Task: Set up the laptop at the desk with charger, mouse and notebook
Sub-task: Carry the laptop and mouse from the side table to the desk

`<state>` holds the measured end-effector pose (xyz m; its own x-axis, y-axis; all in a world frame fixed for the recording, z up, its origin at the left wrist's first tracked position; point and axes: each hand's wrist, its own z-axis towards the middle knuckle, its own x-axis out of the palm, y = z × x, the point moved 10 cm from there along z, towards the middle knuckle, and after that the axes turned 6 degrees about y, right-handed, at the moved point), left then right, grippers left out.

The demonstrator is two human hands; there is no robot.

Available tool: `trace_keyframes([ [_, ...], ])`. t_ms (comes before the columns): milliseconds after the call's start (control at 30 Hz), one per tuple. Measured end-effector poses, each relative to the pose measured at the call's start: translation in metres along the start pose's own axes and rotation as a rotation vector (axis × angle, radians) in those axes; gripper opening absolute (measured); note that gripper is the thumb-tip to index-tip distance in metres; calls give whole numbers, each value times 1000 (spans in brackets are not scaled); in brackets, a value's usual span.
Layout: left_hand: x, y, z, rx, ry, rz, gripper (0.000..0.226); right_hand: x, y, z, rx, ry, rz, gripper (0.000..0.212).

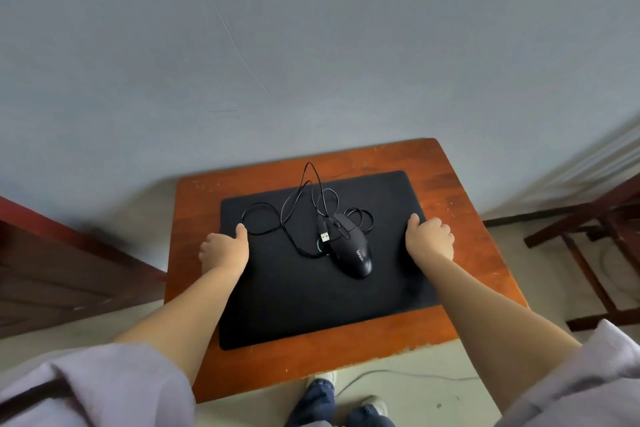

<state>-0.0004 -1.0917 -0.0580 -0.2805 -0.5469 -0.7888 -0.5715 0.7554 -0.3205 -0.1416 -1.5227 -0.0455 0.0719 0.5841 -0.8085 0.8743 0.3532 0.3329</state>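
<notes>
A flat matte black rectangle [311, 305], either a closed laptop or a pad, lies on a small orange-brown wooden desk [450, 184]. On top of it rests a black wired mouse [353, 250]. Its thin cable [294, 198] loops loosely toward the far edge, and the USB plug [324, 236] lies beside the mouse. My left hand [225, 248] grips the rectangle's left edge, thumb on top. My right hand [429, 236] grips the right edge the same way. No charger or notebook is in view.
The desk stands against a grey-blue wall. Dark wooden furniture [52, 270] sits to the left and a wooden frame [588, 236] to the right. A thin cable [398, 374] runs across the floor near my feet [325, 392].
</notes>
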Motion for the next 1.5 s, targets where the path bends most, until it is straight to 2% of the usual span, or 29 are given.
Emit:
trace_keyframes([
  [200, 6, -1, 3, 47, 49, -135, 66, 0, -11, 10, 2, 98, 53, 70],
  [300, 9, -17, -3, 110, 83, -137, 71, -8, -31, 6, 36, 121, 99, 70],
  [400, 15, -53, -16, 217, 111, -83, 81, -21, -64, -5, 106, 85, 154, 70],
  [500, 34, -101, -39, 356, 162, -26, 82, -41, -111, -21, 189, 13, 237, 64],
  [600, 66, -153, -74, 499, 226, 52, 83, -62, -172, -40, 292, -56, 371, 67],
  [767, 145, -223, -169, 711, 384, 167, 85, -102, -292, -91, 480, -236, 511, 69],
  [933, 236, -258, -290, 881, 523, 305, 81, -116, -418, -153, 663, -342, 618, 69],
  [1233, 394, -241, -502, 1025, 669, 472, 72, -134, -627, -238, 888, -406, 740, 67],
  [1500, 494, -234, -649, 1079, 737, 535, 75, -193, -764, -269, 981, -472, 791, 67],
])
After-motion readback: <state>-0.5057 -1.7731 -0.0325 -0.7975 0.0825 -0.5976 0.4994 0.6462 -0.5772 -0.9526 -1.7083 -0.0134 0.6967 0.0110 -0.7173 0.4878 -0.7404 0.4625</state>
